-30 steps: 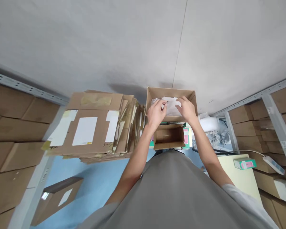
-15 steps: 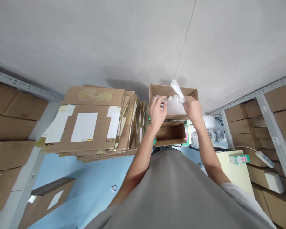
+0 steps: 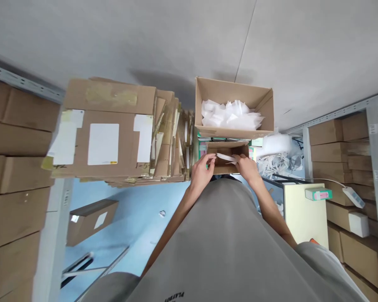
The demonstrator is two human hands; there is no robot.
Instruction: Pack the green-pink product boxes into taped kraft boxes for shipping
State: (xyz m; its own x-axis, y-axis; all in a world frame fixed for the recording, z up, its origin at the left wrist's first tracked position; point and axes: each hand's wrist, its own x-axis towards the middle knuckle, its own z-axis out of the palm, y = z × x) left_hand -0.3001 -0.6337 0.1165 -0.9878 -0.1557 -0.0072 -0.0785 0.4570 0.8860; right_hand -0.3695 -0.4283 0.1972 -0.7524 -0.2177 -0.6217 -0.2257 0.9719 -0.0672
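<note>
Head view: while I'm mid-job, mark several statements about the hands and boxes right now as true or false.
1. The right hand holds a white strip at the small box. True.
2. The small box is closed. False: its top is open.
3. Crumpled white sheets lie in the large box. True.
4. Both hands are inside the large box. False: the right hand and left hand are at the small box.
5. Flattened boxes are to the left of the large box. True.
</note>
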